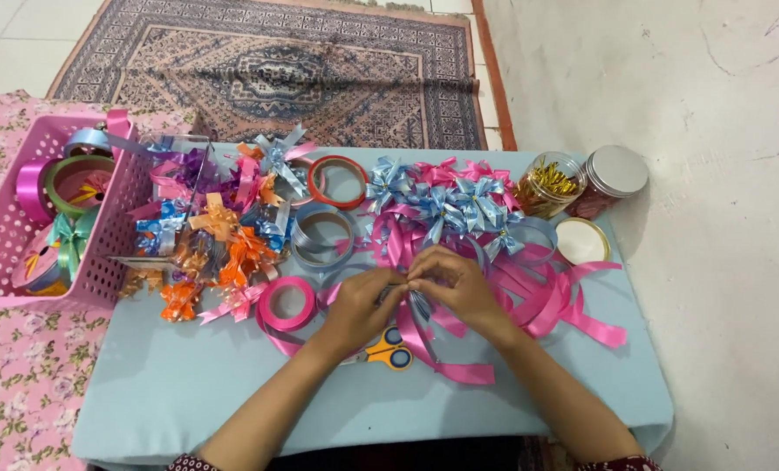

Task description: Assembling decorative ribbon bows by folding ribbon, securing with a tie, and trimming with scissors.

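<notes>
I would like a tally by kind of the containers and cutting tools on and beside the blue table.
Pink plastic basket: 1
Glass jars: 2 (open jar of gold twist ties, jar with silver lid)
Loose gold-rimmed lid: 1
Yellow-handled scissors: 1
Total: 5

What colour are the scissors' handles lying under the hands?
Yellow, with blue inside the loops; the scissors show best in the head view.

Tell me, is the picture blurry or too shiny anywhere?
In the head view, light is soft and even, with faint shadows under the left hand and right hand; the pink ribbon and silver jar lid catch mild glare; the finished bows look slightly soft, and the table edge bows a little.
</notes>
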